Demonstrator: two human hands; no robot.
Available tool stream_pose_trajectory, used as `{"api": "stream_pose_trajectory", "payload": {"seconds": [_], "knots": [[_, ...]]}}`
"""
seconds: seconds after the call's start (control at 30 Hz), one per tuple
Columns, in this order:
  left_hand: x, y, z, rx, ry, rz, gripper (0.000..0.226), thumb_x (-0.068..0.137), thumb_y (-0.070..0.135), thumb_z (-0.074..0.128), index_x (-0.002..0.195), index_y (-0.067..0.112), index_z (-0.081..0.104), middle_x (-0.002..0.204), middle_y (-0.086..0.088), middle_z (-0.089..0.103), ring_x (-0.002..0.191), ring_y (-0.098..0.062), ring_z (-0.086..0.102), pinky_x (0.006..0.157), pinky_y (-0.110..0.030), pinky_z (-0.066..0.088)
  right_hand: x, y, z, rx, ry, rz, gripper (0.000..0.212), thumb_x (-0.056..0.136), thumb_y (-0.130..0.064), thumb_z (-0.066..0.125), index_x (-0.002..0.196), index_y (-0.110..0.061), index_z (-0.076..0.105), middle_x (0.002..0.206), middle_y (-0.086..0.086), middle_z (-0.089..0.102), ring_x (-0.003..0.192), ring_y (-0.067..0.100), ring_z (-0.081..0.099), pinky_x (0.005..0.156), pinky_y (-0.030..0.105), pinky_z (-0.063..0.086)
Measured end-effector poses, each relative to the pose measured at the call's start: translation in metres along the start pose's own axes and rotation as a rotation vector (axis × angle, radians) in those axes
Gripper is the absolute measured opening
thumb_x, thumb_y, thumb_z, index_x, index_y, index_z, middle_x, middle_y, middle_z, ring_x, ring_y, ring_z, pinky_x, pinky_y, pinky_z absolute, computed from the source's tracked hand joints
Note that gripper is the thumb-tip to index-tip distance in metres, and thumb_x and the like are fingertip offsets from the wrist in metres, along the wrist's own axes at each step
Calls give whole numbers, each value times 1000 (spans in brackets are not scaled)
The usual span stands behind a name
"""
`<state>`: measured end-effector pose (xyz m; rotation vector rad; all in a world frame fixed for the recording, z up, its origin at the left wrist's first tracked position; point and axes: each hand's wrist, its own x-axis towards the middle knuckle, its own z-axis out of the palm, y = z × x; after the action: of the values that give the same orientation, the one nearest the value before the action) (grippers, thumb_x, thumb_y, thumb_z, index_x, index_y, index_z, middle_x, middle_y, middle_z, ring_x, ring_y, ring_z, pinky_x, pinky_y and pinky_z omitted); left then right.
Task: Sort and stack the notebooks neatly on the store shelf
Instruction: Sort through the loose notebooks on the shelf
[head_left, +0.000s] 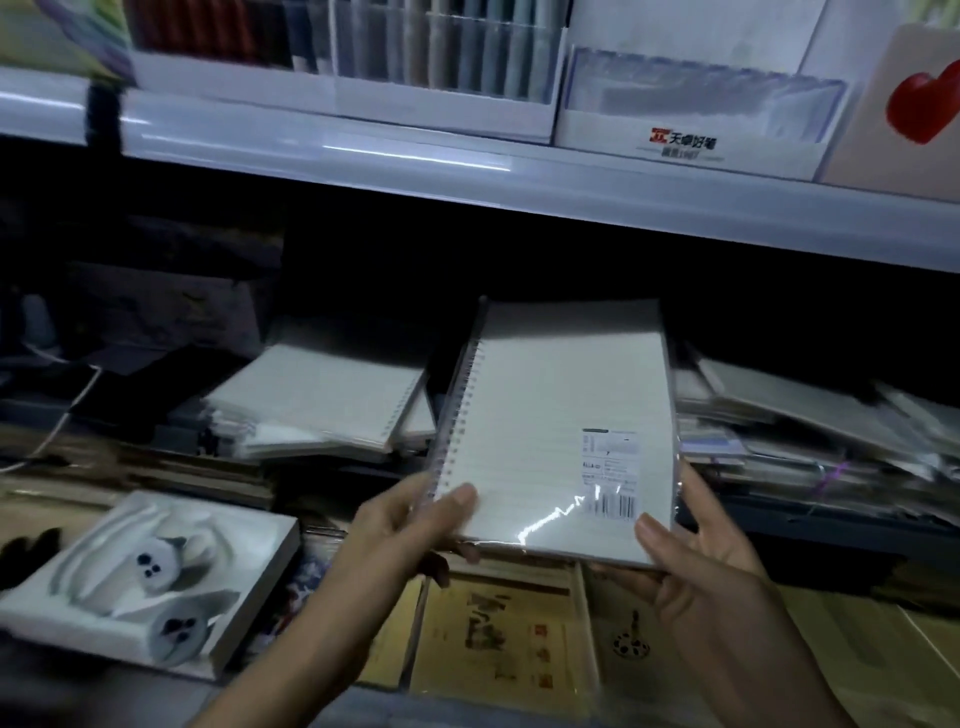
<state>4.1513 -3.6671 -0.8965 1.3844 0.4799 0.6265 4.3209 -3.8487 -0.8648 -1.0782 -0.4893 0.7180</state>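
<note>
A white spiral notebook (556, 415) in clear wrap, barcode label facing up, is held out over the dim lower shelf. My left hand (410, 525) grips its near left corner by the spiral. At the near right corner my right hand (696, 551) holds it from below and the side. To its left lies a stack of similar white spiral notebooks (322, 400). An untidy, slanting pile of wrapped notebooks (789, 431) sits to its right.
A thick white book with cat pictures (150, 571) lies front left. Yellow-brown notebooks (493, 634) lie flat under my hands. The upper shelf edge (467, 176) carries pen display boxes (363, 57) and a card with a red heart (919, 104). A white cable (67, 410) runs at left.
</note>
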Motion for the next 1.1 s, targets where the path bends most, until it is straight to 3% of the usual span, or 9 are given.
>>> {"api": "stream_pose_trajectory", "payload": {"seconds": [0.17,0.23,0.33,0.43,0.5,0.6,0.7,0.9,1.1], "knots": [[-9,5,-20,-136,61,68,24,102,24,68,113,4,63,66,-10,43,54,-15,36,50,-22,33,12,18,30,-29,-1,26,68,79,0,60,142,-25,56,118,18,74,99,37,75,67,39,65],[-9,13,-34,-128,167,118,6,101,16,66,99,11,65,61,-2,44,51,-12,37,48,-19,34,21,25,50,-135,-22,9,70,81,-7,62,148,-25,51,118,14,75,100,34,75,69,38,65],[-4,22,-59,-22,330,223,12,101,11,66,89,11,64,56,2,49,48,-12,43,47,-20,37,36,30,90,-431,-99,-74,53,99,-14,57,147,-33,48,118,-2,76,93,29,77,59,34,63],[6,32,-86,150,455,326,15,103,19,65,88,15,64,59,5,58,53,-12,53,55,-26,43,66,37,122,-640,-157,-165,37,108,-23,47,143,-35,47,120,-4,73,63,26,69,40,28,44],[16,36,-102,238,543,341,14,103,32,65,100,19,70,81,10,75,75,-6,69,71,-32,54,90,43,139,-756,-118,-222,38,107,-33,49,145,-36,45,113,-3,74,53,21,58,44,26,42],[28,36,-125,493,761,248,41,95,60,64,117,25,71,99,8,79,96,-13,74,85,-40,59,112,53,155,-1128,-22,-309,48,101,-52,52,146,-36,44,88,2,73,69,17,65,66,38,54],[29,34,-134,838,850,100,54,93,69,57,127,28,68,105,-3,78,102,-30,72,80,-40,56,114,70,160,-1439,25,-377,46,104,-55,42,141,-32,54,95,-2,74,85,21,68,75,41,58],[22,28,-124,1022,914,254,43,97,51,63,128,22,69,110,-4,60,100,-30,61,74,-40,48,108,72,147,-1375,43,-359,49,102,-63,38,142,-39,53,96,-7,71,87,18,67,75,39,58],[11,13,-104,1206,896,629,25,95,30,67,113,14,76,102,-9,62,96,-33,53,77,-45,46,92,63,129,-1310,-35,-361,53,103,-56,43,151,-34,43,61,0,63,56,10,61,51,32,46]]}}
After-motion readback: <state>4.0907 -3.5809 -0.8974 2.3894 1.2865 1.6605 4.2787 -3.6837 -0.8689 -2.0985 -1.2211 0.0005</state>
